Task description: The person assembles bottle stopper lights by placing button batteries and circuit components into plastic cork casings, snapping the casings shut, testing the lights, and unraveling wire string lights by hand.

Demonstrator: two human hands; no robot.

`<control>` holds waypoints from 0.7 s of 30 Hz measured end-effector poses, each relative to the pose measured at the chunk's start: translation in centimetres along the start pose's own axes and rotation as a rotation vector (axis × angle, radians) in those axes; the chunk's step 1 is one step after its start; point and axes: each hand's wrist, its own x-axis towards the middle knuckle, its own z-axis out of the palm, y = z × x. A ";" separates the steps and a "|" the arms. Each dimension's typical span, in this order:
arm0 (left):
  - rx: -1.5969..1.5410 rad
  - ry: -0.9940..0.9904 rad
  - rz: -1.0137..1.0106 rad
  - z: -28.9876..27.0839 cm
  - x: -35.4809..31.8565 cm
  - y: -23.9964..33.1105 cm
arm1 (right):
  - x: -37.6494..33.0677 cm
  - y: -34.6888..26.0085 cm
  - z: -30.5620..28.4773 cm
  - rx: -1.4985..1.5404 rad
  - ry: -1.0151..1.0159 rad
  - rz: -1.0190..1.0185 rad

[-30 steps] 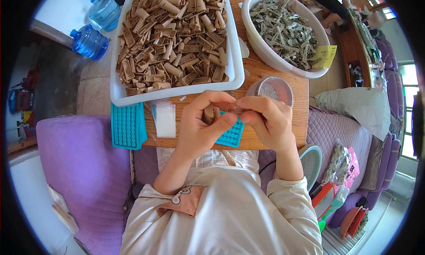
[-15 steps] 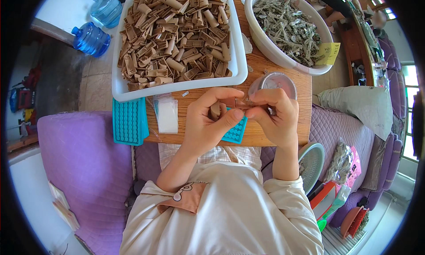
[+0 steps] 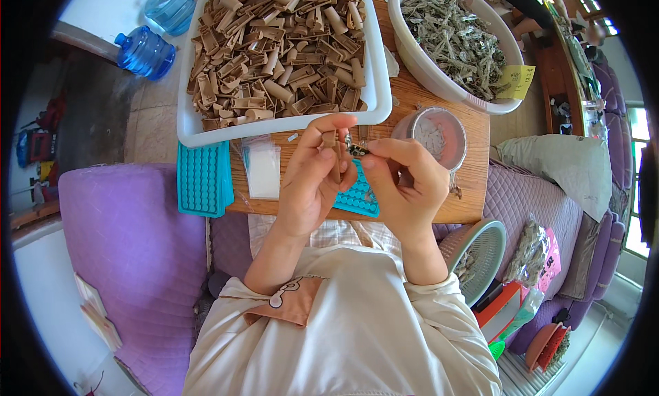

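My left hand (image 3: 300,186) holds a brown curved plastic shell (image 3: 333,152) upright between thumb and fingers. Close beside it, my right hand (image 3: 410,179) pinches a small dark part with a silvery end (image 3: 356,149); it looks like a little circuit board, but its details are too small to tell. Whether that part touches the shell I cannot make out. Below both hands, a turquoise tray with rows of round bumps (image 3: 360,199) lies on the wooden table (image 3: 468,179), partly hidden by the fingers. Beyond my left hand, many similar brown shells (image 3: 274,59) fill a white bin (image 3: 288,126).
A round tub with whitish contents (image 3: 461,143) stands right of my hands. Behind it is a white basin (image 3: 412,56) of clear-wrapped small parts. Stacked turquoise trays (image 3: 200,179) and a white packet (image 3: 263,173) lie left. A green-grey basket (image 3: 495,258) sits right, below table height.
My hands have drawn slightly apart and turned. The brown shell now stands upright in my left fingers, and the dark part shows in my right pinch. The view has shifted slightly.
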 end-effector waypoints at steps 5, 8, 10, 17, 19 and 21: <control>0.183 0.036 0.099 0.4 -0.3 -0.3 | -0.7 -0.3 0.9 0.088 0.056 0.102; 0.232 0.030 0.144 0.3 -0.3 -0.6 | -1.0 -0.4 0.9 0.058 0.078 0.042; 0.238 0.005 0.171 0.3 -0.3 -0.7 | -1.2 -0.1 1.3 0.071 0.119 0.023; 0.192 0.036 0.214 0.4 -0.6 -1.1 | -1.6 0.3 1.4 0.099 0.191 0.001; 0.234 0.031 0.217 0.1 -0.6 -1.1 | -1.7 0.4 1.4 0.097 0.196 -0.007; 0.285 -0.009 0.217 0.0 -0.7 -1.1 | -1.9 0.4 1.4 0.095 0.200 -0.015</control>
